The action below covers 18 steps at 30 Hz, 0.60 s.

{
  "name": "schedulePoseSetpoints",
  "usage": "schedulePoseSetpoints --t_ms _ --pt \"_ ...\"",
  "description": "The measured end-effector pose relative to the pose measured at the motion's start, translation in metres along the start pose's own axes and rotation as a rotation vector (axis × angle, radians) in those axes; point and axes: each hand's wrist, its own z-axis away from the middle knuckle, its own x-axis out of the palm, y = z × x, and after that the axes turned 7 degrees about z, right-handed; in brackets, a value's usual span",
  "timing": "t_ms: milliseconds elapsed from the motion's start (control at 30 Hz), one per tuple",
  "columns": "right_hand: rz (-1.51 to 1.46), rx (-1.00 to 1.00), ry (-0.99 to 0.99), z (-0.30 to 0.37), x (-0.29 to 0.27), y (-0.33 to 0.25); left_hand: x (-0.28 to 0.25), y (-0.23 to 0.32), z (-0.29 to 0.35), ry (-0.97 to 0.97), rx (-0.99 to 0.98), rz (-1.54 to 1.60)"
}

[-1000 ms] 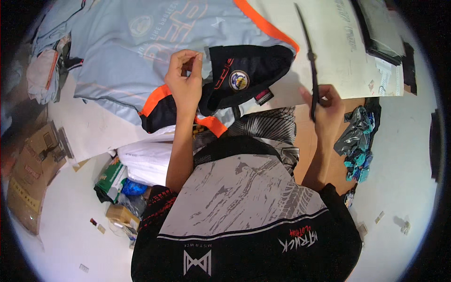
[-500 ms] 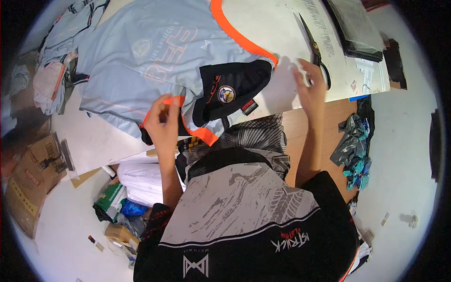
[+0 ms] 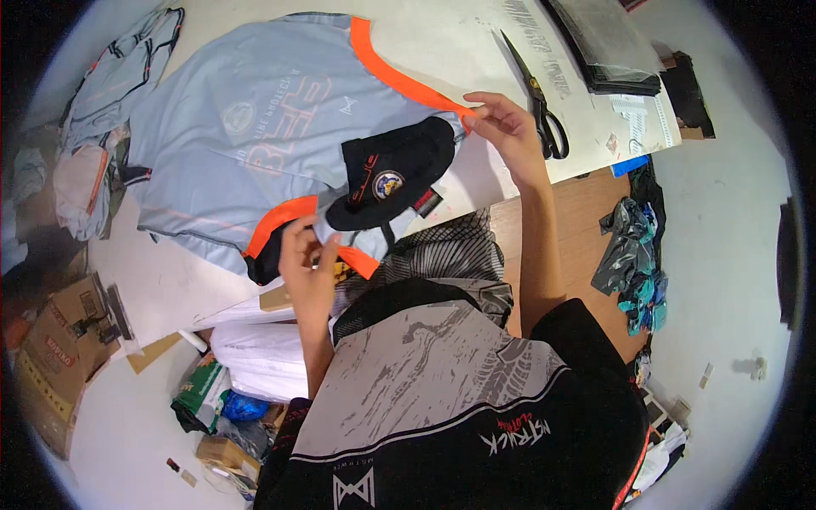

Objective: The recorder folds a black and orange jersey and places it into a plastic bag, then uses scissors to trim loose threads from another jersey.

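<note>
A light blue jersey (image 3: 246, 127) with orange trim lies spread on the white table (image 3: 442, 51). A black sleeve with a round badge (image 3: 389, 176) is folded over its near side. My left hand (image 3: 306, 255) pinches the orange-edged hem at the jersey's near left corner. My right hand (image 3: 501, 127) grips the end of the orange collar band at the right. Black scissors (image 3: 535, 93) lie on the table just beyond my right hand, touching nothing.
More blue garments (image 3: 110, 93) are heaped at the table's left end. Dark plastic-wrapped packs (image 3: 608, 47) sit at the far right corner. Cardboard boxes (image 3: 59, 340), white bags (image 3: 255, 357) and cloth scraps (image 3: 633, 255) lie on the floor around the table.
My right hand set the scissors down on the table and took hold of the orange collar band. My left hand moved down from the sleeve to the near hem.
</note>
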Motion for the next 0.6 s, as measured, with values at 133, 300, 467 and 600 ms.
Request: schedulePoseSetpoints --t_ms 133,300,467,600 --pt "-0.097 -0.117 0.075 0.002 -0.001 -0.029 -0.009 0.029 -0.018 0.175 0.046 0.309" --pt "-0.296 -0.19 0.147 0.008 0.003 -0.031 -0.019 0.039 -0.028 0.304 0.028 0.532" --pt "-0.192 -0.046 0.139 0.014 0.02 -0.024 -0.021 0.018 -0.026 0.315 -0.021 0.408" --pt "-0.209 -0.007 0.138 0.021 0.02 -0.016 -0.023 0.012 -0.022 0.322 -0.025 0.39"
